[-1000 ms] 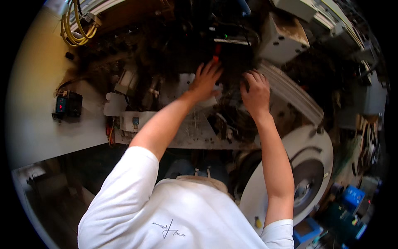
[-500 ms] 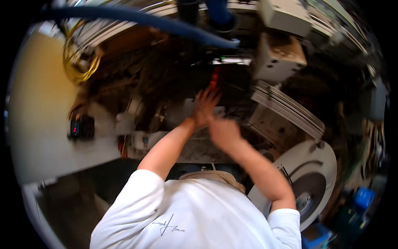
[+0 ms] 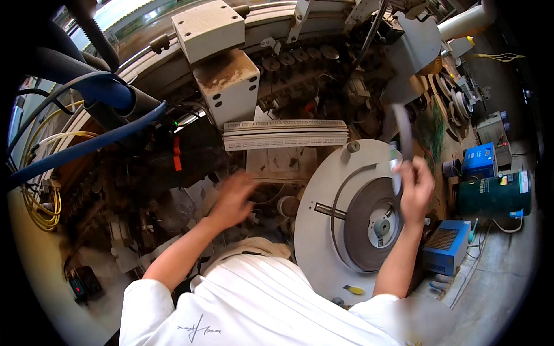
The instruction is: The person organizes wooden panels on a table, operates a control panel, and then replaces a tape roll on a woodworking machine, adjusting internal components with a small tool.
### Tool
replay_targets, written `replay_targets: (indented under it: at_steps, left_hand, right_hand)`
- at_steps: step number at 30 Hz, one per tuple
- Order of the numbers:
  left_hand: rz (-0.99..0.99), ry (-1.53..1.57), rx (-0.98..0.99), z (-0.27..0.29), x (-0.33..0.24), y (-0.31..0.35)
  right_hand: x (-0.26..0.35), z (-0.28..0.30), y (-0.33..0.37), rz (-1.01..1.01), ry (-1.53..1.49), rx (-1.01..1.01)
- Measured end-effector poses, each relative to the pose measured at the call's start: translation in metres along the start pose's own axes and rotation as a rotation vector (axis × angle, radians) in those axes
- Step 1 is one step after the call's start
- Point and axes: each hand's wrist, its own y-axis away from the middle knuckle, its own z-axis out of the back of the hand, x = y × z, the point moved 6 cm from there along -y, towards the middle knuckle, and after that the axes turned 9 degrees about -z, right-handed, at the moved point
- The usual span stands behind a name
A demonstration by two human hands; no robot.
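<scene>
My right hand point(image 3: 416, 187) is raised above the right rim of a large pale disc point(image 3: 314, 248), its fingers closed on a blurred grey-purple strip point(image 3: 404, 130) that stands up from them. A whitish piece point(image 3: 396, 167) shows beside those fingers; what it is I cannot make out. On the disc lies a wound coil of dark brown band point(image 3: 360, 230) around a hub. My left hand point(image 3: 234, 199), a little blurred, hovers open over the dusty machine parts left of the disc, holding nothing that I can see.
White patterned strips point(image 3: 285, 135) lie stacked beyond the disc, near a pale machine housing point(image 3: 228, 86). A yellow-handled cutter point(image 3: 353, 290) rests on the disc's near edge. Blue hoses point(image 3: 86, 144) cross at the left. Blue boxes point(image 3: 447, 248) and a dark green tank point(image 3: 493, 195) stand at the right.
My view has swung right, bringing the disc toward the middle. My hands, close together before, are now far apart; the right one is raised over the disc with the strip.
</scene>
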Motion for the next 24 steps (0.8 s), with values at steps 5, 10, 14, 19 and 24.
replay_targets:
  at_steps: [5,10,14,19,24]
  left_hand:
    - [-0.587,0.091,0.276,-0.111,-0.133,-0.098]
    - [-0.636,-0.008,0.523,-0.154,-0.141,-0.124]
    - [-0.558,-0.083,0.429,-0.143,-0.094,-0.094]
    - [-0.387,-0.073,0.438,-0.118,-0.054,-0.061]
    - [-0.04,-0.089,0.394,-0.063,0.014,-0.014]
  right_hand:
    - [-0.147,0.027,-0.196,-0.083,0.088,-0.218]
    - [-0.201,0.012,-0.184,-0.11,0.203,-0.204]
    - [-0.181,-0.063,-0.037,-0.205,0.187,0.131]
    - [-0.144,-0.124,0.147,0.003,0.269,0.55]
    - [-0.148,-0.142,0.207,0.173,0.389,0.442]
